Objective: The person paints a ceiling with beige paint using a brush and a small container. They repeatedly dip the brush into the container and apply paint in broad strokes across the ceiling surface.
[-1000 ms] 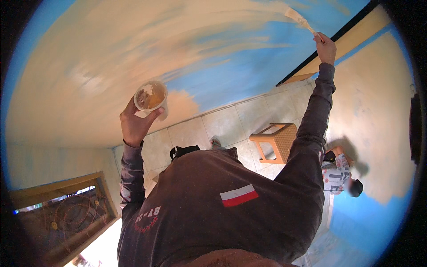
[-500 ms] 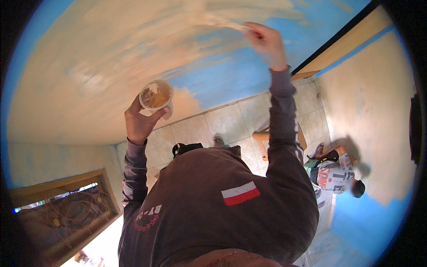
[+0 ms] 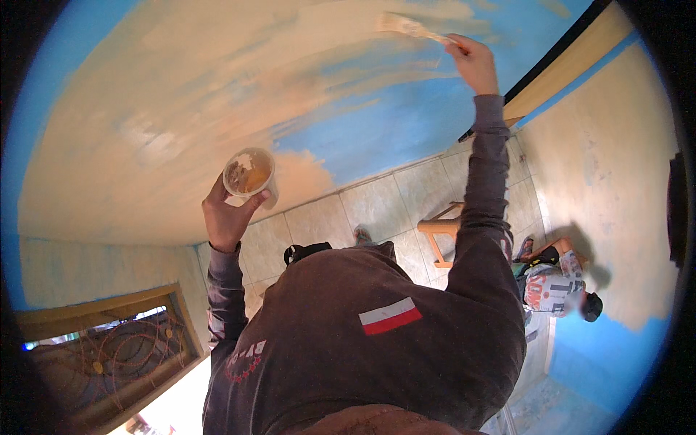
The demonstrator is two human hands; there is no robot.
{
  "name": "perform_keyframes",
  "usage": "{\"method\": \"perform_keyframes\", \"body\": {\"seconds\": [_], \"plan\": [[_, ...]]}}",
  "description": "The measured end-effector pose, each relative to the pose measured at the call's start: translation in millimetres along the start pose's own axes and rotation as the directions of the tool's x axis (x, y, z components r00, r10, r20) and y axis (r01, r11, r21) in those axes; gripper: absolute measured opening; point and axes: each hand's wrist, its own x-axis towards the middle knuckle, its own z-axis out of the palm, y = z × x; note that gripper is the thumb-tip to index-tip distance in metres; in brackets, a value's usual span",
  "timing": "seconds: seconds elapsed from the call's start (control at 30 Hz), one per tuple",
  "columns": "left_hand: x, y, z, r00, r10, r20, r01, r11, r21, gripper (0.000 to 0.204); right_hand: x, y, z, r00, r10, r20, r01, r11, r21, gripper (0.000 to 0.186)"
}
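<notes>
My right hand [image 3: 475, 64] grips a paintbrush [image 3: 412, 28] by its handle, high up at the wall. The bristles, coated in cream paint, point left and lie against or very near the wall; the exact contact cannot be made out. In front of me the wall [image 3: 167, 94] is covered in streaky cream paint over bright blue, with a blue patch showing below the brush. My left hand [image 3: 230, 214] is wrapped round a translucent plastic cup [image 3: 250, 174], tilted enough to show orange-cream paint inside and whitish paint on its inner side.
An orange-brown stool [image 3: 437, 230] stands on the tiled floor [image 3: 315, 217] below my right arm. Farther right, another person [image 3: 554, 286] crouches by a cream and blue wall [image 3: 616, 181]. A wooden-framed grille window [image 3: 109, 355] is at lower left, and a dark-edged frame [image 3: 565, 65] at upper right.
My right hand has moved right and slightly up with the paintbrush, which now shows more sharply. The cup in my left hand has shifted slightly down.
</notes>
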Motion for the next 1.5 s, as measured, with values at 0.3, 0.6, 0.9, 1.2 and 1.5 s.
{"method": "perform_keyframes", "body": {"seconds": [0.3, 0.6, 0.9, 1.2, 1.5], "plan": [[-3, -2, -4, 0.998, -0.017, 0.067, 0.019, 1.0, -0.018, 0.068, 10, 122, -95, 0.959, 0.243, -0.147, -0.272, 0.934, -0.233, 0.033], [-7, -3, -2, 1.0, 0.003, 0.018, -0.002, 0.999, -0.04, 0.07, -31, 104, -104, 0.921, 0.242, -0.304, -0.337, 0.888, -0.313, 0.032], [-7, -8, -7, 0.998, -0.015, 0.058, 0.016, 1.0, -0.002, 0.071, -10, -99, 6, 0.999, -0.036, 0.005, 0.032, 0.936, 0.349, 0.031], [-5, -11, -5, 0.999, -0.031, 0.022, 0.032, 0.998, -0.059, 0.071, 37, -119, 54, 0.974, -0.224, -0.017, 0.224, 0.964, 0.144, 0.035], [-5, -19, -2, 0.999, -0.048, 0.01, 0.048, 0.998, -0.041, 0.067, 45, 69, -55, 0.991, 0.134, 0.014, -0.133, 0.989, -0.059, 0.038]]}}
